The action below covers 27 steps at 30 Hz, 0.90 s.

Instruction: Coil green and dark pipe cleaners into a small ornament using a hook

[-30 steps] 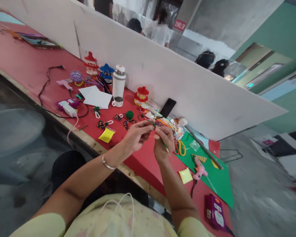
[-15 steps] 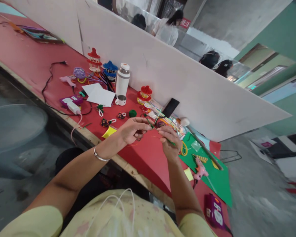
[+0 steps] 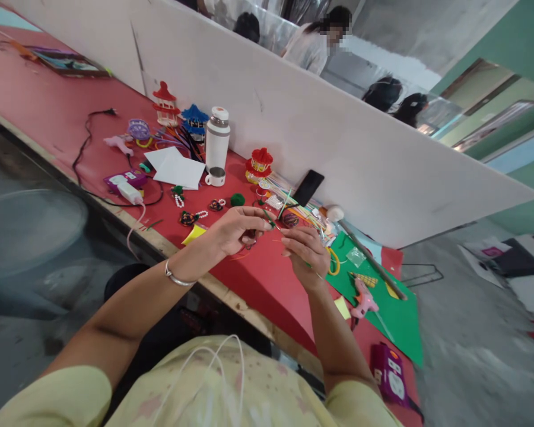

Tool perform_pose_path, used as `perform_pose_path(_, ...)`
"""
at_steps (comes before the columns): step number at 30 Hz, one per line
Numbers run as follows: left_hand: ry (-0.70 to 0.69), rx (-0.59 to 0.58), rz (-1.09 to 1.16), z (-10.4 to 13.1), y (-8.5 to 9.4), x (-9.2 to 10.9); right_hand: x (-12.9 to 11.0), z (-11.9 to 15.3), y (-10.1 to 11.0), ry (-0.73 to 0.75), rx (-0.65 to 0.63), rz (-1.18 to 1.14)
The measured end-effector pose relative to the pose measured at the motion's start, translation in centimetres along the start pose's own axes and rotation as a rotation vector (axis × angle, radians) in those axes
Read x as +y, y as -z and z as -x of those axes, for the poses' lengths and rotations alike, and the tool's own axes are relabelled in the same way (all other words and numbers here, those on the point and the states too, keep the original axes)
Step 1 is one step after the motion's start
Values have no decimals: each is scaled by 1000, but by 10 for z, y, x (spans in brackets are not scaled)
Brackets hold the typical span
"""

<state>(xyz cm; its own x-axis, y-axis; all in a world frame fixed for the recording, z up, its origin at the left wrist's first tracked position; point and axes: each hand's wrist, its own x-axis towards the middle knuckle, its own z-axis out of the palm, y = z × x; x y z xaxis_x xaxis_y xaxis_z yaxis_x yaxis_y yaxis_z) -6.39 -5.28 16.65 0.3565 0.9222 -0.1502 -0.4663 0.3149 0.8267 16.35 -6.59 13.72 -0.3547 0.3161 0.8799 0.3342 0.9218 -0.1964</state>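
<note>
Over the red tabletop (image 3: 267, 284), my left hand (image 3: 244, 228) pinches a small dark green piece (image 3: 269, 218) between thumb and fingers. Close on its right, my right hand (image 3: 306, 252) has its fingers closed round a thin tool whose tip points at the green piece; a green and pale handle shows below the palm. Thin orange thread hangs near both hands. Behind them are a dark green ball (image 3: 237, 200), beaded loops (image 3: 187, 218) with dark knotted pieces, and a bundle of coloured strips (image 3: 289, 204).
A white bottle (image 3: 217, 142) stands by the white partition (image 3: 258, 107), near red and blue pagoda models. A black phone (image 3: 309, 188) lies beyond the hands. At right, a pink glue gun (image 3: 364, 299) rests on a green sheet (image 3: 400, 326). People are behind the partition.
The view has shifted slightly. Both hands keep their holds, with the tool tip still at the green piece. Behind the partition, a person has moved to the right.
</note>
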Motion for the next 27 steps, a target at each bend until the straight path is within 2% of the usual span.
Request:
perform_pose_path(10,-29,-9,-3,-1,0,-5,-8,0,1,37,-3,149)
perform_pose_path(16,-24,-4,95,2,-9,-3,-8,8,-12,4,131,118)
perform_pose_path(20,-15,4,156,5,-16,-5,-8,12,-21,-33,172,137)
perform_pose_path(23,-118,86,152,7,-21,-11,-8,11,-27,-30,203,131)
perform_pose_path(27,-364,227,27,8,-26,-20,-9,5,-31,-33,218,114)
